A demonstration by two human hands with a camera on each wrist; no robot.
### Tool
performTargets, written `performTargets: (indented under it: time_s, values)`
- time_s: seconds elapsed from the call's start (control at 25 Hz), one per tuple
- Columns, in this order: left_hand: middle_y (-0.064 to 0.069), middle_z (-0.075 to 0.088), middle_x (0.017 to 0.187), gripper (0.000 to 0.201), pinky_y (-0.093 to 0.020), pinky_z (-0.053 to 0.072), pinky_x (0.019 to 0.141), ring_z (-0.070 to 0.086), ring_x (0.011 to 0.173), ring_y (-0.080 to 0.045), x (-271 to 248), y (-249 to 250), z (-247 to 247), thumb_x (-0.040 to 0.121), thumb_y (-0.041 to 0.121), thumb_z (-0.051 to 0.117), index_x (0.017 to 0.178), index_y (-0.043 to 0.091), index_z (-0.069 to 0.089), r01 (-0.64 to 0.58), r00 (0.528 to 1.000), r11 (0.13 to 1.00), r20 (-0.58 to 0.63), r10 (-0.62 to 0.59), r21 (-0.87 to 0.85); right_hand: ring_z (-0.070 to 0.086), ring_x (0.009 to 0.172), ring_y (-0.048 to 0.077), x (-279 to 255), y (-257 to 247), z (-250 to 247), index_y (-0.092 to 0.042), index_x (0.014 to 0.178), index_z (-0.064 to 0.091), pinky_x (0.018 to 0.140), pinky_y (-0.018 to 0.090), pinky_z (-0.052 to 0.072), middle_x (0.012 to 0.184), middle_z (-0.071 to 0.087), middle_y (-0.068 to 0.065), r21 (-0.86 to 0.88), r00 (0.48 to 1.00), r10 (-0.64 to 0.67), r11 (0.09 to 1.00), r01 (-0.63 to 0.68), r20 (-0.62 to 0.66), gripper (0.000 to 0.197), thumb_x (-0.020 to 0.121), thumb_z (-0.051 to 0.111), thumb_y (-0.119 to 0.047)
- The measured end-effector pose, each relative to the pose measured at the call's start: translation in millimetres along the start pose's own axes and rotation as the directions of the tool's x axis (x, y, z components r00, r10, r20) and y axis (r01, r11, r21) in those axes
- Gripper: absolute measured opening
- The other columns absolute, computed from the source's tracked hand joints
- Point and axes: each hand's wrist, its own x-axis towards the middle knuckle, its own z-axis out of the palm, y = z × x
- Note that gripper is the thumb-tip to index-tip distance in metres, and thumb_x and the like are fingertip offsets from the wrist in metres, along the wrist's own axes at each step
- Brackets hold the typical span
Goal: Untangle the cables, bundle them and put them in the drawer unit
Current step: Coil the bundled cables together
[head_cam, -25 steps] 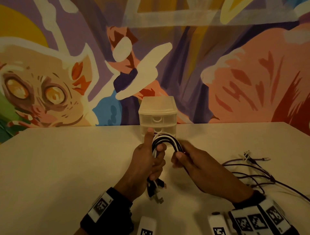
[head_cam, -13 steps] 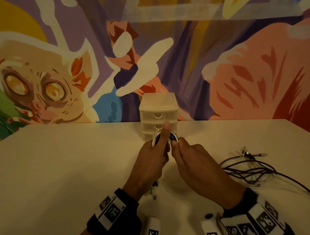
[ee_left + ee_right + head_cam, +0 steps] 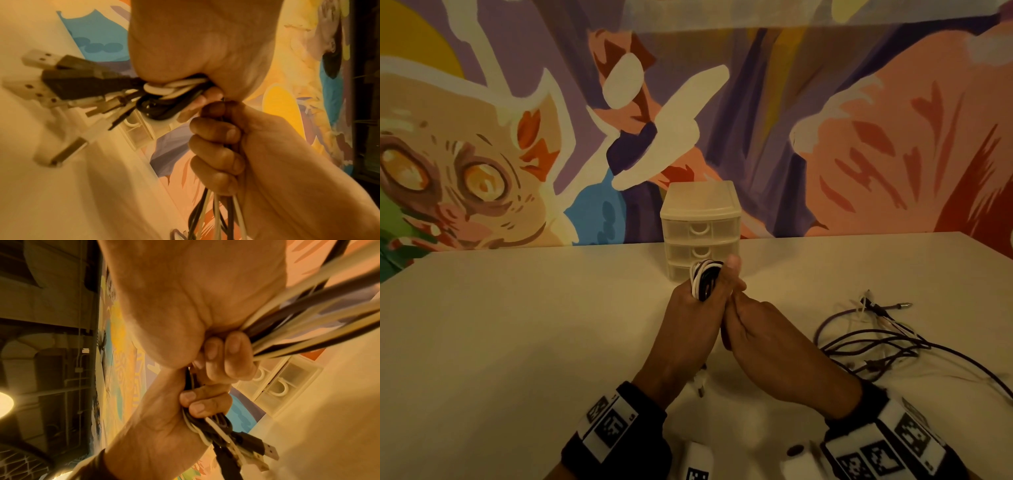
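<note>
The left hand (image 3: 688, 329) reaches forward over the table (image 3: 517, 342), forearm angled up and to the right, wrist cuffed in a dark band (image 3: 616, 435) with printed markers. Its fingers are curled tight round a folded bundle (image 3: 705, 279) of black and white cables; the thumb stands up past the top of the loops. In the left wrist view the fingers (image 3: 216, 133) stack one above another, nails showing, with strands running down out of the fist and the plugs (image 3: 68, 76) sticking out to the side. The right hand (image 3: 774, 346) lies pressed against the left one, knuckle to knuckle, forearm slanting in from the lower right. Its fingertips (image 3: 232, 353) are curled and pinch the same bundle, cable strands fanning out past them. The bundle is held in the air just in front of the drawer unit (image 3: 700, 226), which stands at the table's back edge with its drawers closed. Farther right, a loose tangle (image 3: 876, 339) of dark and pale cables lies on the table, well apart from the hands.
</note>
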Motion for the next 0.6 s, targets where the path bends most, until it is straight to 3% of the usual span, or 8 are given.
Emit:
performTargets:
  time_s: [0.08,0.16,0.2,0.32,0.4,0.44,0.52,0.6]
  values:
    - [0.014,0.071,0.064,0.039,-0.010,0.049,0.061,0.068,0.063,0.003,-3,0,1,0.099,0.057,0.056,0.087,0.023,0.072,-0.026,1.000,1.000,0.016,0.026,-0.017,0.048,0.055,0.008,0,2,-1,-0.028,0.079,0.050,0.062,0.026,0.039,0.064,0.051,-0.008,0.068,0.998,0.055,0.996,-0.057,0.030,0.035,0.112,0.039,-0.030]
    - [0.007,0.070,0.063,0.042,-0.012,0.051,0.060,0.068,0.061,-0.003,-5,1,-2,0.100,0.056,0.059,0.087,0.018,0.073,-0.018,1.000,0.999,-0.026,0.017,-0.048,0.052,0.058,0.008,-1,-2,-3,-0.032,0.084,0.064,0.064,0.035,0.044,0.066,0.060,-0.007,0.282,0.983,0.159,0.943,-0.179,0.092,0.034,0.101,0.044,-0.053]
    - [0.005,0.067,0.061,0.047,-0.014,0.051,0.058,0.065,0.058,-0.007,-4,1,-4,0.100,0.058,0.060,0.088,0.014,0.073,0.004,0.998,0.997,-0.061,-0.009,-0.081,0.056,0.060,0.009,-3,-4,-5,-0.031,0.089,0.066,0.066,0.035,0.046,0.069,0.064,-0.006,0.318,0.978,0.172,0.927,-0.201,0.118,0.034,0.101,0.045,-0.055]
    - [-0.005,0.058,0.061,0.066,-0.024,0.045,0.050,0.053,0.053,-0.014,5,3,-15,0.095,0.069,0.061,0.090,0.004,0.072,0.119,0.970,0.976,-0.189,-0.153,-0.181,0.068,0.071,0.009,-8,-2,-9,-0.023,0.096,0.065,0.077,0.032,0.055,0.082,0.075,-0.002,0.036,0.981,0.125,0.991,-0.132,0.149,0.044,0.109,0.039,-0.056]
    - [-0.002,0.051,0.058,0.063,-0.025,0.041,0.047,0.046,0.048,-0.012,10,2,-24,0.093,0.073,0.061,0.081,0.012,0.070,0.176,0.940,0.942,-0.237,-0.247,-0.285,0.065,0.071,0.009,-11,3,-10,-0.026,0.093,0.060,0.076,0.031,0.054,0.080,0.071,-0.005,-0.101,0.976,0.067,0.994,-0.047,0.208,0.045,0.112,0.032,-0.056]
    - [-0.001,0.052,0.060,0.059,-0.026,0.044,0.051,0.047,0.049,-0.011,13,3,-26,0.093,0.073,0.061,0.076,0.017,0.069,0.195,0.931,0.922,-0.232,-0.281,-0.335,0.060,0.067,0.008,-12,4,-9,-0.025,0.092,0.056,0.071,0.028,0.050,0.077,0.067,-0.009,-0.098,0.973,0.049,0.995,-0.027,0.226,0.042,0.113,0.031,-0.051]
    - [0.001,0.061,0.067,0.054,-0.032,0.053,0.071,0.059,0.060,-0.011,19,1,-29,0.095,0.070,0.062,0.068,0.024,0.066,0.192,0.940,0.881,-0.176,-0.292,-0.433,0.056,0.061,0.003,-11,5,-5,-0.018,0.094,0.054,0.063,0.017,0.040,0.072,0.063,-0.025,-0.079,0.974,0.034,0.997,-0.017,0.223,0.037,0.116,0.032,-0.038]
    - [-0.001,0.066,0.073,0.051,-0.040,0.060,0.093,0.072,0.079,-0.016,23,0,-31,0.099,0.063,0.061,0.073,0.019,0.064,0.175,0.960,0.832,-0.094,-0.262,-0.526,0.058,0.060,-0.004,-11,3,-2,-0.009,0.102,0.055,0.059,0.015,0.037,0.068,0.058,-0.042,-0.062,0.982,0.029,0.998,-0.018,0.185,0.034,0.116,0.033,-0.031]
